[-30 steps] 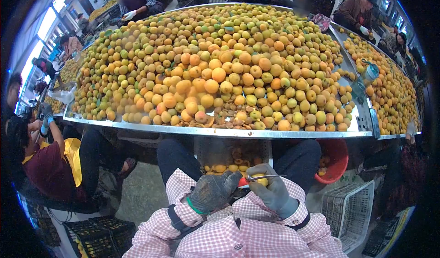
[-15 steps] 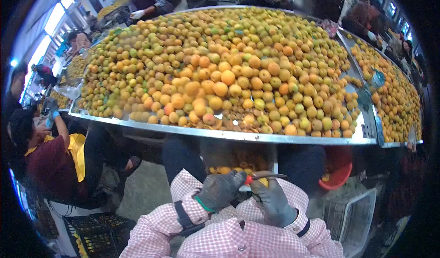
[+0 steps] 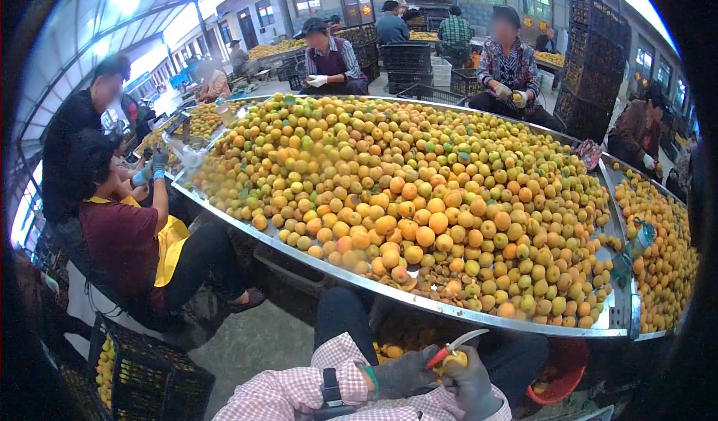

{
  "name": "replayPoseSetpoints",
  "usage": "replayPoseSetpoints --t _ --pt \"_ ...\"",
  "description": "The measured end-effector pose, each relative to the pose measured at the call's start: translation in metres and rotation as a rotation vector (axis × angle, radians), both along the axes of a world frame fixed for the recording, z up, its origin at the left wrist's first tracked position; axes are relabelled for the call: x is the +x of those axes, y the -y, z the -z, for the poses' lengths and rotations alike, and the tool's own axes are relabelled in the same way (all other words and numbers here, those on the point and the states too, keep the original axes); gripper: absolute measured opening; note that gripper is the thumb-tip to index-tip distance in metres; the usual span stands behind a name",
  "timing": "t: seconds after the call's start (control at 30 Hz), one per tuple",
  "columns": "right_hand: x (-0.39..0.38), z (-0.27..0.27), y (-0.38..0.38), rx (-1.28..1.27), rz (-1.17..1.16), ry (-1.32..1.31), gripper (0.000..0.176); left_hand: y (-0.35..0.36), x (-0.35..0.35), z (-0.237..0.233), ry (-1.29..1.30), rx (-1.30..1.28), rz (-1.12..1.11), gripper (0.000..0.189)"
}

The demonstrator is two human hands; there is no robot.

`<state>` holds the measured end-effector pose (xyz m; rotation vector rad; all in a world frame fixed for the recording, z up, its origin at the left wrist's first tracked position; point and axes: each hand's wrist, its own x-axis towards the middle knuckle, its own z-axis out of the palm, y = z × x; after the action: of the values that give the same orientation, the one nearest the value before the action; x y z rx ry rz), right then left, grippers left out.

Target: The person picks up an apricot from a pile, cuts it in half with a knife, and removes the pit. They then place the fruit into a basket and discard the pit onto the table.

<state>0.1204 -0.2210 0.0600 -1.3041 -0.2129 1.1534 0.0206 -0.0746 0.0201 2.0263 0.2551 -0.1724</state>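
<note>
My left hand (image 3: pixel 404 374), in a dark glove with a green cuff, is closed round the red handle of a curved knife (image 3: pixel 470 338). The blade points up and to the right. My right hand (image 3: pixel 473 387), in a grey glove, grips a yellow apricot (image 3: pixel 455 359) just under the blade. Both hands are low in the view, in front of my lap, below the near edge of a metal-rimmed table (image 3: pixel 419 299). A broad heap of yellow-orange and greenish apricots (image 3: pixel 419 189) covers the table, with brown scraps (image 3: pixel 434 280) near its front edge.
Below the table between my legs is a container with cut fruit (image 3: pixel 390 351). A red bucket (image 3: pixel 561 372) stands right of my knee. Black crates (image 3: pixel 149 372) sit at lower left, near a seated person in maroon (image 3: pixel 123 241). Other people work across the table.
The view has tilted up and turned, so the hands sit lower and more of the hall shows. The blade now points more upward; knife and fruit stay in the same hands.
</note>
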Motion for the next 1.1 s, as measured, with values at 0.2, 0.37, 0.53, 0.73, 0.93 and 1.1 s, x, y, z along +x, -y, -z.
replayPoseSetpoints --t 0.2,0.37,0.53,0.73,0.93,1.1 --pt "-0.006 0.004 -0.007 -0.064 -0.011 0.230 0.034 -0.005 0.004 0.006 -0.160 -0.178 0.048 0.054" --pt "0.018 0.031 -0.008 0.052 -0.131 0.648 0.041 -0.016 0.013 -0.004 0.127 -0.173 -0.143 0.044" --pt "0.019 0.005 -0.012 0.267 -0.018 0.519 0.038 -0.019 0.020 -0.025 0.351 -0.123 -0.151 0.037" --pt "0.022 0.006 -0.004 0.342 -0.094 0.233 0.043 -0.017 0.012 -0.044 0.254 -0.249 -0.145 0.037" --pt "0.029 0.011 0.003 0.357 0.234 0.155 0.054 -0.030 0.001 -0.056 0.230 0.271 -0.271 0.041" --pt "0.023 0.001 0.004 0.377 0.071 0.150 0.053 -0.017 0.000 -0.049 0.309 0.333 -0.206 0.042"
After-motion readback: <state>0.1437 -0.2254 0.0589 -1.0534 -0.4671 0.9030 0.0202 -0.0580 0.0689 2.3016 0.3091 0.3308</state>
